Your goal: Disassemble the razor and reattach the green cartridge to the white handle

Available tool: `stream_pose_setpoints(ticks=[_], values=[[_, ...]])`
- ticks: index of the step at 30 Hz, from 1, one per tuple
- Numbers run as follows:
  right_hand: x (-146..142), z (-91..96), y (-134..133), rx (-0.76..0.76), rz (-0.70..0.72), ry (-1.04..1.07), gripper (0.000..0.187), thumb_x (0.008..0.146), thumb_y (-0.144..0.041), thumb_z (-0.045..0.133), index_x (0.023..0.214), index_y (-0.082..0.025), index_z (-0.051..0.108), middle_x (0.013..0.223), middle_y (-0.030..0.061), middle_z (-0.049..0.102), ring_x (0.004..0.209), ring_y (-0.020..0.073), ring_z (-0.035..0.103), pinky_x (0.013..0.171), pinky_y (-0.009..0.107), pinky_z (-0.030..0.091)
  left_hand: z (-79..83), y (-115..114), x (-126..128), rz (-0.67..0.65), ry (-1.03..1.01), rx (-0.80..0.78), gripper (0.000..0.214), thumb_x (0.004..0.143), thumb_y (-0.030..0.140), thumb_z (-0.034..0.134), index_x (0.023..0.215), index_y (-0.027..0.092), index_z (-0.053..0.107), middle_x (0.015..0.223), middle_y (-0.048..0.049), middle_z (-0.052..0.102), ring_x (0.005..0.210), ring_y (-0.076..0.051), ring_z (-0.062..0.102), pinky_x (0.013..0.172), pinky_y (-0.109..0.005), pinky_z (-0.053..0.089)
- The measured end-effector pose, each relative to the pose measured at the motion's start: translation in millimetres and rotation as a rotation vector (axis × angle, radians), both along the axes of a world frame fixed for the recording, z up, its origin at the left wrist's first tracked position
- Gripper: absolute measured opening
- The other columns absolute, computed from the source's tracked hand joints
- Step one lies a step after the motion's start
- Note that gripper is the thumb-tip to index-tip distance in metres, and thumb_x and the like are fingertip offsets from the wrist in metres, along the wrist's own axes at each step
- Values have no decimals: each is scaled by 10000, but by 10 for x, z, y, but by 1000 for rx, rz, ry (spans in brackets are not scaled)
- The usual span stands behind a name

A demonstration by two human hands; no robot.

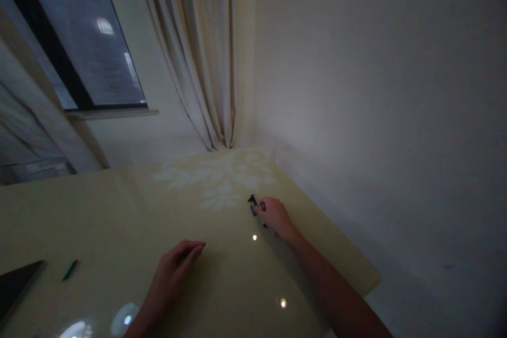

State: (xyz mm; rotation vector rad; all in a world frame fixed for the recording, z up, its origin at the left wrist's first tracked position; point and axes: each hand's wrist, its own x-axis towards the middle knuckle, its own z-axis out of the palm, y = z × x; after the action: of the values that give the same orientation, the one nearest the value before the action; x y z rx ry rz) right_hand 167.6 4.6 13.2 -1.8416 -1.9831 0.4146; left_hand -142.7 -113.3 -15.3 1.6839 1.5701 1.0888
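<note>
Head view: right hand (273, 215) reaches over the table (114, 222), thumb and fingers clamped on a small dark tool (252, 199). Tool sticks out past the fingertips, dark end on the far left side of them. More dark bits show just below those fingertips; can't tell if part of the tool or its reflection in the glossy top. Can't tell either if the tool touches the table.

Left hand (174, 269) is nearer the wearer, left of the right fingers and well apart from the tool. Its thumb and forefinger tips look together, nothing visible between them.

Green pen (69, 270) lies well left of the left fingers, tilted. Black slab (18, 284) further left, cut off by the frame edge. Pale leaf pattern (222, 179) on the table beyond the right fingers. Past that, curtain (202, 53); window (87, 37) far left beyond both hands; wall (368, 90) to the right of the right fingers.
</note>
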Motion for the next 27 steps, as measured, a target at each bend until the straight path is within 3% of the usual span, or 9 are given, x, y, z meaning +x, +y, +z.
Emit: stream_pose_setpoints(ticks=[8, 12, 17, 21, 24, 27], values=[[-445, 40, -61, -37, 133, 5, 73, 915, -248, 769, 882, -187, 790, 902, 67, 816, 822, 199, 722, 684, 253, 407, 106, 71, -212, 161, -52, -21, 510, 896, 667, 625, 980, 210, 835, 981, -90, 876, 958, -327, 811, 862, -395, 640], [-835, 45, -114, -53, 241, 21, 50, 890, -251, 787, 891, -203, 804, 899, 54, 822, 834, 206, 735, 701, 253, 431, 124, 57, -236, 175, -24, -33, 511, 908, 665, 602, 988, 210, 821, 965, -81, 870, 943, -315, 806, 823, -384, 635], [-1390, 41, -203, -70, 357, 59, 90, 888, -275, 781, 932, -204, 815, 886, 53, 821, 829, 211, 741, 723, 258, 458, 98, 62, -239, 197, 76, -67, 504, 910, 612, 550, 1083, 198, 779, 954, -95, 845, 770, -281, 774, 713, -384, 604], [-1741, 38, -278, -96, 403, 100, 132, 886, -294, 789, 974, -200, 817, 917, 60, 825, 853, 217, 753, 723, 259, 472, 119, 33, -236, 227, 198, -113, 473, 907, 591, 532, 1050, 188, 734, 963, -120, 820, 820, -294, 767, 736, -382, 563], [-1837, 28, -291, -114, 404, 136, 187, 888, -304, 800, 1051, -214, 814, 933, 49, 830, 871, 211, 761, 743, 256, 488, 150, -10, -224, 228, 302, -168, 431, 906, 620, 556, 857, 217, 702, 844, -107, 796, 782, -307, 745, 683, -367, 498], [-1700, 17, -245, -130, 394, 167, 260, 915, -328, 797, 1141, -199, 797, 905, 47, 827, 858, 203, 761, 763, 255, 500, 170, -37, -211, 229, 389, -210, 412, 896, 621, 594, 795, 231, 681, 803, -96, 784, 767, -310, 730, 660, -352, 447]])
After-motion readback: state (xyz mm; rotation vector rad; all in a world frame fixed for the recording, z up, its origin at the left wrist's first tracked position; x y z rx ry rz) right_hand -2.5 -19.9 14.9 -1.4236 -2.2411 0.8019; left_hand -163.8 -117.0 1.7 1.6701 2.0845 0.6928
